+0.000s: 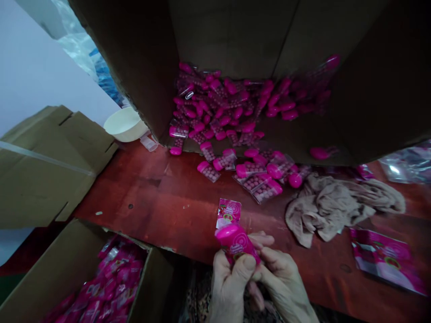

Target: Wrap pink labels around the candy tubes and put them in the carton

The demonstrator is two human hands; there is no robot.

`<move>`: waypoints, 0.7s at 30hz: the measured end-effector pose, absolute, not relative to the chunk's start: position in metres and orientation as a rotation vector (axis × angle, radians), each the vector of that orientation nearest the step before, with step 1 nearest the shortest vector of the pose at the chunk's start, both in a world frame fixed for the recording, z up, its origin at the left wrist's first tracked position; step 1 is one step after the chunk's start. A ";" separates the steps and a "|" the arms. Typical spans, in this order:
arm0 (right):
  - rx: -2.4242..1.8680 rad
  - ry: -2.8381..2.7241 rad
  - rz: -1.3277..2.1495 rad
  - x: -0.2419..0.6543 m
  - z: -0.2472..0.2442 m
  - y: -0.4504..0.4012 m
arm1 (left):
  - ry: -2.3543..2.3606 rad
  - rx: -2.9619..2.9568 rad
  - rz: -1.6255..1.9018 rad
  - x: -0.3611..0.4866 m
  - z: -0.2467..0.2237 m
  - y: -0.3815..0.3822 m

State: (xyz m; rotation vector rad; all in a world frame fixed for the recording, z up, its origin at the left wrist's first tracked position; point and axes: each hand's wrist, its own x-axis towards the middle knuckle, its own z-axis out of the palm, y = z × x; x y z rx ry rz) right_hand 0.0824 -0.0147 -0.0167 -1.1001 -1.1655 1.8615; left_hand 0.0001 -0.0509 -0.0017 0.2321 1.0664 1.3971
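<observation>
Bottle [235, 240] held two-handed above red table [151, 202]

From left, we see a folded carton [50, 166] beside an open box [43, 269] of pink packets [114, 278], then a pale bowl [121, 130]. A big carton [232, 36] gapes at the back, capped bottles [218, 107] massed inside, others lying on the table before it. Front and center, the left hand [232, 278] pinches the bottle's lower part, thumb across its front. The bottle tilts leftward, pink cap [226, 231] up, in a printed wrap [240, 244]. The right hand [283, 273] pinches its lower right edge; how firmly, we cannot tell. We judge it light and stiff, its glossy wrap slippery and easily creased, best gripped by the sides below the cap. Farther right lie a crumpled cloth [332, 204] and a pink pouch [387, 260].
</observation>
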 end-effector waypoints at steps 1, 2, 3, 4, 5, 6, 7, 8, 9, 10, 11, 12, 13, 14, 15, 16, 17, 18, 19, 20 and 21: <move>-1.104 -1.158 1.864 0.082 -0.017 -0.015 | 1.073 0.227 1.391 -0.001 -0.002 -0.050; -1.106 -1.153 1.874 0.081 -0.018 -0.015 | 1.076 0.219 1.380 -0.002 -0.001 -0.049; -1.105 -1.151 1.889 0.081 -0.018 -0.015 | 1.070 0.208 1.371 -0.003 -0.001 -0.048; -1.099 -1.158 1.912 0.080 -0.017 -0.014 | 1.058 0.191 1.367 -0.005 0.000 -0.047; -1.088 -1.174 1.940 0.079 -0.016 -0.014 | 1.043 0.173 1.373 -0.007 0.000 -0.046; -1.076 -1.195 1.965 0.078 -0.014 -0.014 | 1.030 0.161 1.383 -0.010 0.001 -0.045; -1.065 -1.227 1.988 0.078 -0.012 -0.014 | 1.028 0.155 1.395 -0.013 0.003 -0.045; -1.058 -1.263 2.006 0.077 -0.010 -0.014 | 1.044 0.154 1.410 -0.017 0.004 -0.044; -1.055 -1.300 2.019 0.077 -0.009 -0.015 | 1.066 0.164 1.426 -0.020 0.005 -0.044; -1.057 -1.341 2.023 0.077 -0.008 -0.016 | 1.095 0.178 1.441 -0.024 0.006 -0.044; -1.061 -1.393 2.017 0.078 -0.007 -0.018 | 1.125 0.190 1.458 -0.028 0.006 -0.045; -1.067 -1.453 2.006 0.078 -0.007 -0.020 | 1.157 0.199 1.480 -0.032 0.006 -0.045; -1.075 -1.514 1.987 0.079 -0.007 -0.023 | 1.194 0.206 1.518 -0.037 0.007 -0.045; -1.082 -1.572 1.969 0.080 -0.006 -0.025 | 1.232 0.213 1.565 -0.042 0.007 -0.044; -1.080 -1.622 1.958 0.081 -0.006 -0.027 | 1.278 0.224 1.623 -0.048 0.008 -0.043; -1.077 -1.656 1.946 0.082 -0.006 -0.028 | 1.330 0.235 1.688 -0.054 0.009 -0.042; -1.080 -1.678 1.924 0.083 -0.005 -0.028 | 1.381 0.246 1.749 -0.061 0.010 -0.041; -1.090 -1.696 1.880 0.085 -0.005 -0.027 | 1.431 0.251 1.798 -0.070 0.011 -0.041; -1.107 -1.717 1.809 0.087 -0.004 -0.025 | 1.479 0.241 1.836 -0.081 0.012 -0.042; -1.137 -1.736 1.707 0.091 -0.004 -0.022 | 1.521 0.224 1.861 -0.093 0.013 -0.046; -1.183 -1.748 1.564 0.095 -0.004 -0.018 | 1.567 0.212 1.871 -0.107 0.013 -0.052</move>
